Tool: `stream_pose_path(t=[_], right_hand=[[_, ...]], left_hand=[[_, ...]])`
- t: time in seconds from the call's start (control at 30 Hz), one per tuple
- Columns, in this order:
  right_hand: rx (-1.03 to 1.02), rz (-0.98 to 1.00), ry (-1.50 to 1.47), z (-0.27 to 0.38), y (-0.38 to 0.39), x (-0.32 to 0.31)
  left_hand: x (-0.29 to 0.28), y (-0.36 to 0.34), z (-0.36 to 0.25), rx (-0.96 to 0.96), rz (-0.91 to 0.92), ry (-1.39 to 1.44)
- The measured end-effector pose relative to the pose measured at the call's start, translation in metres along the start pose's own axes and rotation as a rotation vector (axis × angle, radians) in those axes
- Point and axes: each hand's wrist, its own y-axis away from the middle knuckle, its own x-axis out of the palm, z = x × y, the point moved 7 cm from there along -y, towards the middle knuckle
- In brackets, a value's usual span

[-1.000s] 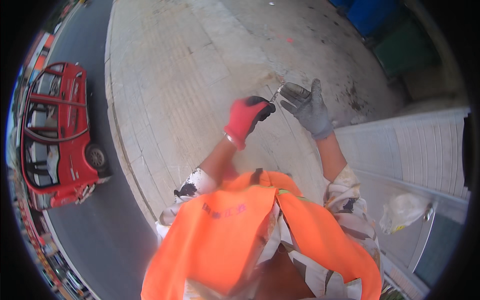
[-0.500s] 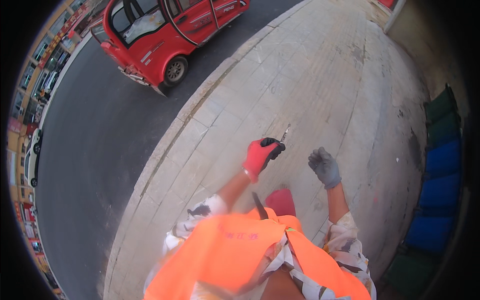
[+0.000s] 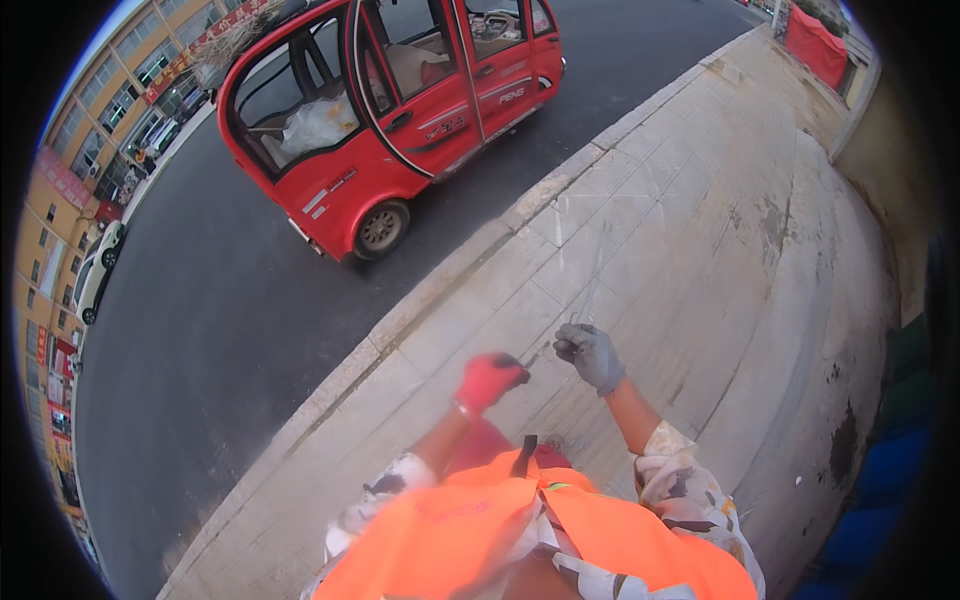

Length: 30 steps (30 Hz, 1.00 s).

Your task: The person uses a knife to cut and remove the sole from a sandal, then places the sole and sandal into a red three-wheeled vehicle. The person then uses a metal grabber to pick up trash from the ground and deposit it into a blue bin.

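My left hand (image 3: 492, 382), in a red glove with a dark palm, is closed above the pavement, its fingertips turned toward the other hand. A short dark sliver shows at its fingertips, but blur hides whether it is held. Close by on the right, my right hand (image 3: 592, 358) wears a grey glove with its fingers curled in a pinch. Something thin and pale seems to stick up from those fingers, too small to name. A narrow gap separates the two hands.
Left of the kerb (image 3: 480, 248), a red enclosed three-wheeler (image 3: 425, 125) stands on the asphalt road (image 3: 230, 350). A white car (image 3: 98, 270) is parked across the road. Blue bins (image 3: 885, 480) line the right side beside a wall (image 3: 890, 150). A red cover (image 3: 815, 45) shows far ahead.
My hands have come closer together, the right moving left and the left moving slightly left and down. The thin speckled strip that stuck out of my left hand no longer shows clearly. The view has shifted forward.
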Motion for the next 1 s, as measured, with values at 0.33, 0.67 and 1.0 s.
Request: stream_pose_path(t=[0.33,0.67,1.0], right_hand=[[0.291,0.246,-0.102,0.004,-0.307,-0.005],[0.106,-0.439,-0.054,0.066,-0.493,-0.312],[0.415,-0.408,-0.428,0.018,-0.687,-0.559]], left_hand=[[-0.072,-0.303,-0.028,0.034,-0.065,0.158],[-0.123,-0.616,-0.241,0.23,0.058,0.418],[-0.146,-0.901,-0.431,0.653,-0.155,0.073]])
